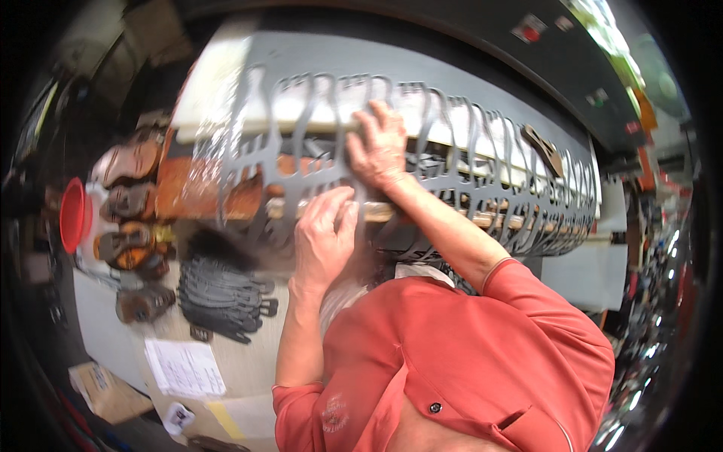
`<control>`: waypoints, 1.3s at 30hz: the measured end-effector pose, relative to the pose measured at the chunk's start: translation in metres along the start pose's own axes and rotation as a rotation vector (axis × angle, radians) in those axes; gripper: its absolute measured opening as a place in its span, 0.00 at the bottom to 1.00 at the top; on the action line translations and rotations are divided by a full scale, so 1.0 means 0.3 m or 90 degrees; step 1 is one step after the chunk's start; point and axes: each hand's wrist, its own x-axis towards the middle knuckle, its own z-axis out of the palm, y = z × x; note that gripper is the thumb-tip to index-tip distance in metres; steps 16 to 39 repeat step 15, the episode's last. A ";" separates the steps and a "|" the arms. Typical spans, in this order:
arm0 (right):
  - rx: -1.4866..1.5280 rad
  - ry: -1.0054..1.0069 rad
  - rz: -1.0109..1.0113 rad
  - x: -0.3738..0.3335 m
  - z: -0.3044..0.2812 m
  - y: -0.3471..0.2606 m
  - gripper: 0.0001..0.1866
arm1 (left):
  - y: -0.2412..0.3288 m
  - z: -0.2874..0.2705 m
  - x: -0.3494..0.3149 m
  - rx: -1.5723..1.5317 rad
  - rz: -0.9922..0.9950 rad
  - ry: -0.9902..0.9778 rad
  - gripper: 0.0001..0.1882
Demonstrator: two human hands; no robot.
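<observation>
A long grey sheet (pixel 265 169), full of repeated cut-out openings, lies across a white slab (pixel 207 87) and hangs over its near edge. My right hand (pixel 380 147) rests on the sheet with its fingers spread. Lower and to the left, my left hand (pixel 324 230) has its fingers bent and its thumb drawn in against a strip of the sheet at the near edge. It appears to pinch that strip, though the contact is partly hidden and slightly blurred. A brown, flat piece with a slot (pixel 542 151) lies on the sheet's right part.
A dark machine beam (pixel 482 45) spans the far side. Several curved shaped tools (pixel 124 203) stand at the left beside a red round dish (pixel 75 215). A pile of dark grey strap-like pieces (pixel 222 297) lies on the table, with written papers (pixel 184 368) nearer me.
</observation>
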 end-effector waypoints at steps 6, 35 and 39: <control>0.342 -0.182 -0.002 0.027 -0.160 0.125 0.27 | 0.087 0.245 0.259 -0.040 0.060 -0.030 0.09; -0.050 0.023 0.117 -0.017 -0.826 0.917 0.25 | 0.171 0.603 0.459 -0.049 -0.045 -0.169 0.18; -0.050 0.023 0.117 -0.017 -0.826 0.917 0.25 | 0.171 0.603 0.459 -0.049 -0.045 -0.169 0.18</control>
